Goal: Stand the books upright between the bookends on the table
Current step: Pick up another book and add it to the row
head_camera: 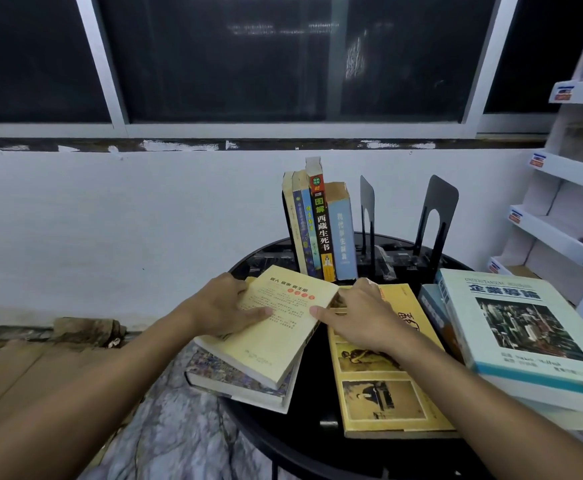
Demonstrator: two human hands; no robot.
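Observation:
Several books [321, 223] stand upright at the back of the round black table [303, 431], leaning on a black bookend [284, 223] at their left. Two more black bookends [367, 216] [435, 220] stand free to their right. A pale yellow book [272, 337] lies tilted on a patterned book [231, 379] at the table's front left. My left hand [220, 303] holds its left edge with the thumb on the cover. My right hand [352, 313] holds its right edge near the far corner, above a flat ochre photo-cover book [387, 386].
A large teal-and-white book [525, 334] tops a stack at the table's right, with a blue book [433, 313] beside it. A white display shelf [560, 202] stands at the far right. Flattened cardboard [23, 372] lies on the floor at left. A white wall runs behind.

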